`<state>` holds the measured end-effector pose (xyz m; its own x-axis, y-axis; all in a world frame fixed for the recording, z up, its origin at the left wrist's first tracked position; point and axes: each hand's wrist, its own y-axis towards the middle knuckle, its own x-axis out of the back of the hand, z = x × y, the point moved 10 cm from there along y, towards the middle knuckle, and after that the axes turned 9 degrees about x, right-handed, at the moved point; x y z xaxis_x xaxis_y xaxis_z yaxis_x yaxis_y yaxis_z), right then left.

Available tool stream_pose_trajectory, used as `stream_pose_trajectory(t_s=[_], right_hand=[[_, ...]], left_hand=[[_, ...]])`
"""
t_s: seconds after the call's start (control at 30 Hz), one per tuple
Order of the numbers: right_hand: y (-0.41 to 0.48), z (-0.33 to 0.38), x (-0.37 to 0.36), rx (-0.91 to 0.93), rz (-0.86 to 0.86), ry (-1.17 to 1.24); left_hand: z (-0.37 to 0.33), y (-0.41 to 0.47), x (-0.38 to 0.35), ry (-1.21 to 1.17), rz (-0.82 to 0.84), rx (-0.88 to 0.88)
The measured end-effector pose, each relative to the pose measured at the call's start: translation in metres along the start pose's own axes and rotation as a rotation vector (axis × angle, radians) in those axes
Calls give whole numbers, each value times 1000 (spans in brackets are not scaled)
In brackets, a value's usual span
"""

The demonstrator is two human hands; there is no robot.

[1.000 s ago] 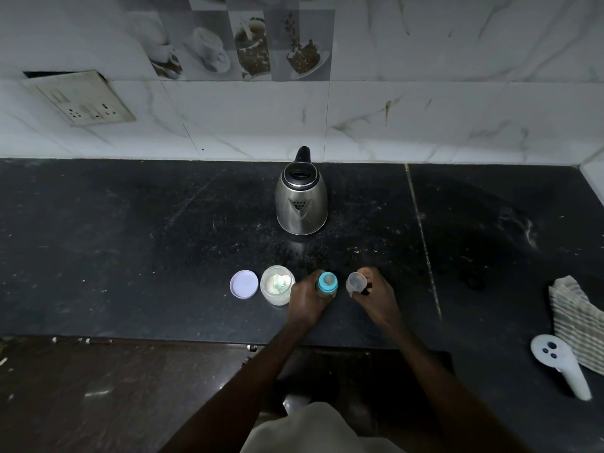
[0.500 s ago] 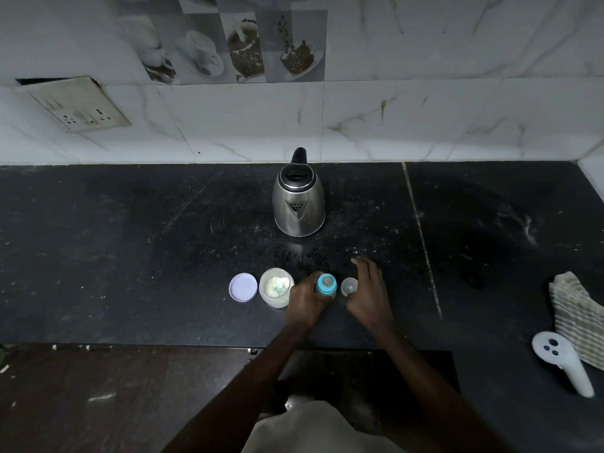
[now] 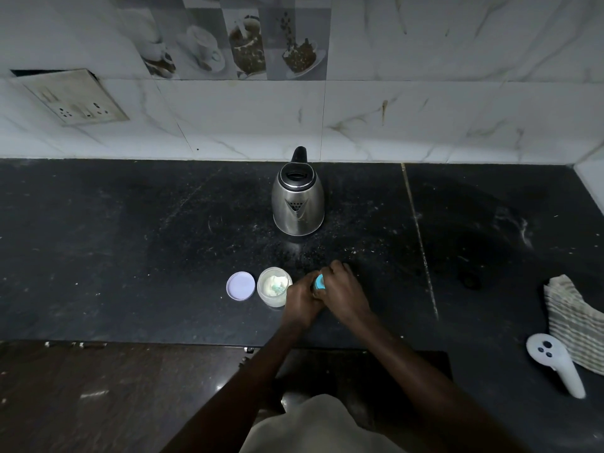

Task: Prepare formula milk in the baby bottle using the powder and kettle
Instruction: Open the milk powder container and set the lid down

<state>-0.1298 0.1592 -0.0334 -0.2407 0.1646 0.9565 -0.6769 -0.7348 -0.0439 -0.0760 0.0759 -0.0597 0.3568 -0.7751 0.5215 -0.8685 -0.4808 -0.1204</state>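
Observation:
A baby bottle with a blue collar (image 3: 319, 283) stands near the front of the black counter (image 3: 130, 240), mostly hidden by both hands. My left hand (image 3: 301, 300) grips its body from the left. My right hand (image 3: 341, 291) curls over its top, covering the teat. The clear cap is not visible. Left of the bottle stands an open powder jar (image 3: 274, 286) with pale powder and a scoop inside, and its round lilac lid (image 3: 241, 285) lies flat beside it. A steel kettle (image 3: 297, 201) with a black lid stands farther back, spout toward me.
A striped cloth (image 3: 572, 322) and a white handheld device (image 3: 555, 364) lie at the counter's right end. A tiled wall with a socket plate (image 3: 75, 99) backs the counter. The counter's front edge runs just below my wrists.
My right hand set the clear cap down right of the bottle, then moved left onto the bottle's top. The left hand stayed on the bottle.

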Motion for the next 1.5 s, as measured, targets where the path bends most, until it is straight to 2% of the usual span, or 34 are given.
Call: stream_pose_trajectory(t_s=[0.5, 0.73, 0.83, 0.93, 1.03, 1.2, 1.3, 1.4, 1.5], right_hand=[[9, 7, 15, 317, 144, 92], [3, -6, 13, 174, 266, 282], [1, -8, 17, 110, 215, 315], [1, -11, 22, 9, 128, 185], [3, -5, 19, 28, 90, 102], [2, 1, 8, 36, 166, 194], [1, 0, 11, -13, 85, 40], [5, 6, 9, 96, 39, -2], [8, 10, 8, 255, 60, 96]], left_hand=[[19, 0, -8, -58, 68, 88], [23, 0, -9, -143, 95, 145], [22, 1, -10, -114, 98, 104], [19, 2, -9, -79, 89, 88], [20, 2, -8, -47, 89, 82], [17, 2, -7, -31, 75, 83], [15, 1, -6, -21, 65, 72], [21, 2, -8, -18, 77, 96], [24, 2, -7, -26, 76, 118]])
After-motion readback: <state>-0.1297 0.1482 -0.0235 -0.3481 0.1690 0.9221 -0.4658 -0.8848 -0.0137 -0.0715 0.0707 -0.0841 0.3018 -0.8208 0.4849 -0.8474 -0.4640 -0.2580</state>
